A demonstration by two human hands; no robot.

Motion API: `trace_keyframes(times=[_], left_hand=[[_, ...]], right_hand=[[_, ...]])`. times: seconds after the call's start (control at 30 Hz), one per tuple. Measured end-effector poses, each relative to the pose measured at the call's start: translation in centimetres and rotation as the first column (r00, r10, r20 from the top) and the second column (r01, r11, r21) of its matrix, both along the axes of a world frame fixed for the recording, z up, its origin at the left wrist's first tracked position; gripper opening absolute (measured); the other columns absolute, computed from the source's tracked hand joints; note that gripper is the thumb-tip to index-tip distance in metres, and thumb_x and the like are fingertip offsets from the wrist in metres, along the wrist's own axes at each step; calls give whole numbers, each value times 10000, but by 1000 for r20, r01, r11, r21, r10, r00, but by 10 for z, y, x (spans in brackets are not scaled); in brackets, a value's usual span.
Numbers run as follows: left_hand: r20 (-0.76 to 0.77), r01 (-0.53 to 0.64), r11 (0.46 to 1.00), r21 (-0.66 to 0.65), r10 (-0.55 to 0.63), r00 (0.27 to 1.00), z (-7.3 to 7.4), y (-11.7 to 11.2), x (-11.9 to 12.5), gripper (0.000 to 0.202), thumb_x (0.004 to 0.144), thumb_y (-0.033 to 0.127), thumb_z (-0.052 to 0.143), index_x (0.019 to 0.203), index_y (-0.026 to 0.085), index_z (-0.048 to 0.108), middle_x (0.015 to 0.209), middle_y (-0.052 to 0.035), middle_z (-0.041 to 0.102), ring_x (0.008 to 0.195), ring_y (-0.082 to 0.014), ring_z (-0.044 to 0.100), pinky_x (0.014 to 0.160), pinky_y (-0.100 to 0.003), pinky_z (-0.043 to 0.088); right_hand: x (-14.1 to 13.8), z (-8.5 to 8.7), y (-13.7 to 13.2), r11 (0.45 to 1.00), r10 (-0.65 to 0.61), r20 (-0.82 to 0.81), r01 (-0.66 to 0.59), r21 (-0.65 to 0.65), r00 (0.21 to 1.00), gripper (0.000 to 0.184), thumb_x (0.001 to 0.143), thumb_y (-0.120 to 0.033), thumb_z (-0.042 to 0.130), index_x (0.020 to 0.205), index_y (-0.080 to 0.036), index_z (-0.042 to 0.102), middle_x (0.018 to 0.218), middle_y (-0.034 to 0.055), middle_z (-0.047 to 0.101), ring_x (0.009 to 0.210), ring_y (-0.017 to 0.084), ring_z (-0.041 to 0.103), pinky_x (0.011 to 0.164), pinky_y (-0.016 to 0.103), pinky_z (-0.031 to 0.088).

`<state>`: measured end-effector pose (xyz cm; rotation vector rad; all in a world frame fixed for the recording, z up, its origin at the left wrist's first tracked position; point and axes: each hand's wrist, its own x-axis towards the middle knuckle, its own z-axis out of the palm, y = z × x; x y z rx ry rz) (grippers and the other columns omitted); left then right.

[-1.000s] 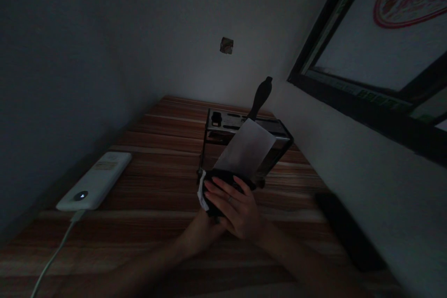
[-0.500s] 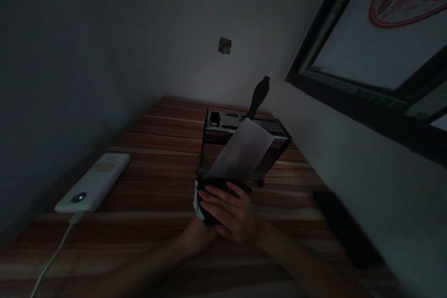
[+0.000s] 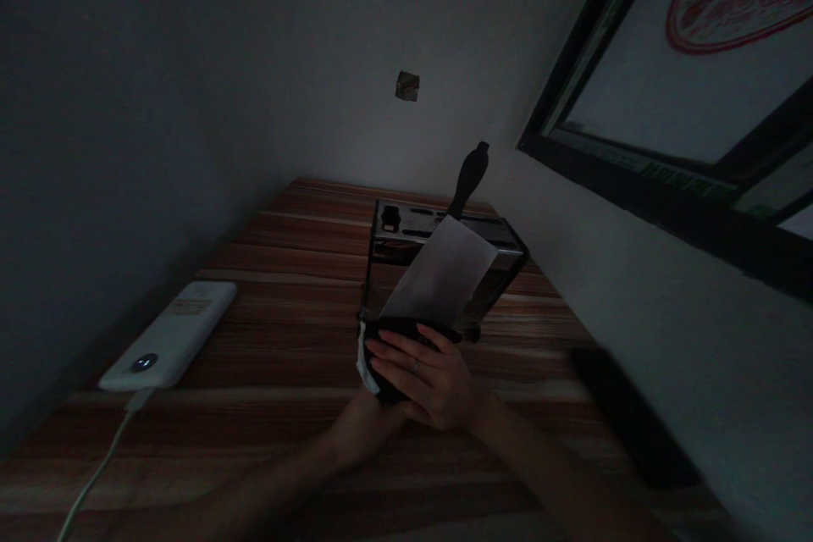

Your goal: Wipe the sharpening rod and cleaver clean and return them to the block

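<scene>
A cleaver stands tilted with its black handle (image 3: 471,176) up and its broad pale blade (image 3: 439,275) pointing down into a dark cloth (image 3: 387,329) with a white edge. My right hand (image 3: 427,377) lies over the cloth, fingers together and pressed on it around the blade's lower end. My left hand (image 3: 367,419) comes from beneath the cloth; only its wrist and heel show, and the fingers are hidden under the cloth and the right hand. Everything is dim.
A metal knife rack (image 3: 406,229) with slots stands just behind the cleaver on the striped wooden table (image 3: 285,288). A white power bank (image 3: 171,339) with a lit button and a cable (image 3: 95,478) lies at the left. A dark flat object (image 3: 628,423) rests by the right wall under a window frame (image 3: 635,178).
The hands with the cloth and cleaver drifted slightly left and then back. The right hand's fingers shifted a little on the cloth along the blade's lower end.
</scene>
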<state>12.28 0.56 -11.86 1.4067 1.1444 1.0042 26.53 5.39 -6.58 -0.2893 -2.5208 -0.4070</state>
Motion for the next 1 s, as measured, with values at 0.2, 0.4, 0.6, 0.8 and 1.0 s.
trace_keyframes(times=[0.2,0.4,0.6,0.8,1.0], left_hand=[[-45,0,999,51,2,999,10,4,4,232,720,173,534,937,121,599,879,-67,674,844,-204,610,747,-305,514],[-103,61,995,82,-52,993,12,6,4,199,796,255,506,908,112,585,863,-66,658,764,-172,574,725,-275,475],[-106,82,996,30,-78,991,20,4,4,228,809,317,506,910,123,571,795,-33,627,693,-146,531,654,-240,451],[-84,85,995,43,-81,993,23,3,3,223,815,325,508,888,127,581,793,-18,616,698,-139,527,666,-222,441],[-87,103,994,31,-100,991,26,3,3,212,822,323,503,876,134,586,732,-5,604,670,-135,525,643,-222,446]], right_hand=[[3,11,10,997,-72,-34,73,19,997,433,956,-293,227,1244,-127,505,1306,65,548,1323,154,343,1107,376,163],[8,23,21,991,-131,-77,133,25,988,430,948,-299,250,1265,-126,483,1302,87,550,1320,168,353,1108,397,166],[11,42,34,973,-230,-160,233,2,960,408,926,-262,313,1301,-168,444,1325,82,529,1309,194,374,1097,431,192],[16,59,47,952,-305,-239,304,-42,922,411,917,-238,342,1317,-189,425,1371,61,480,1322,211,353,1100,454,194],[15,68,55,927,-374,-313,365,-87,873,398,919,-217,338,1301,-196,444,1387,45,463,1327,209,344,1099,442,223]])
